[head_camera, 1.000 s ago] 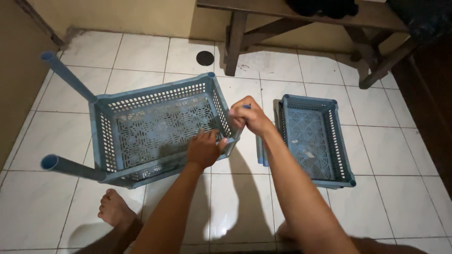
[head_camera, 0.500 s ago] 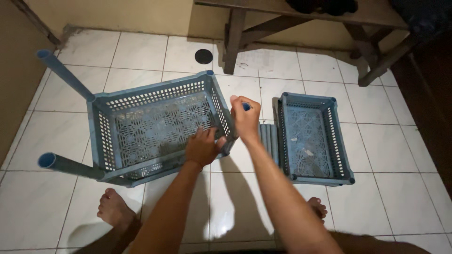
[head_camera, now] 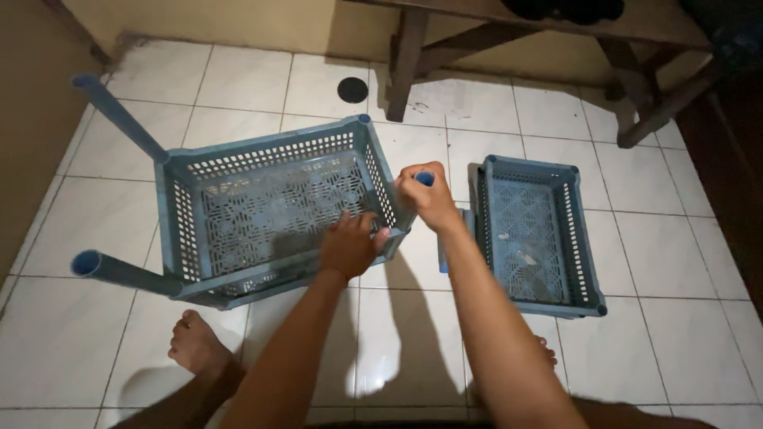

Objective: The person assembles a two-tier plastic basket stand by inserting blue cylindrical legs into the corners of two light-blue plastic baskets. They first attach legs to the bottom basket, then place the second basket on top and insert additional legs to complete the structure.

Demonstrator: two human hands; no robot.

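Head view, tiled floor (head_camera: pixel 683 262). Large blue perforated plastic crate (head_camera: pixel 270 210) sits left of centre, tipped slightly.

Two blue tube legs are seated in its left corners: one (head_camera: pixel 119 117) points toward 10 o'clock, the other (head_camera: pixel 119 272) toward 8 o'clock.

Left hand (head_camera: pixel 348 245) grips the crate's near right rim, fingers curled over the edge, thumb outside.

Right hand (head_camera: pixel 427 199) is closed in a fist around a third blue tube (head_camera: pixel 424 179) at the crate's right corner; only the tube's open top end shows above the fist.

Smaller blue crate (head_camera: pixel 534 230) lies flat at 3 o'clock of the hands, near but apart. More tubes (head_camera: pixel 442 256) lie along its left side, mostly hidden by the right forearm.

Wooden bench (head_camera: pixel 509 32) at 12 o'clock. Bare left foot (head_camera: pixel 195 345) at 7 o'clock.
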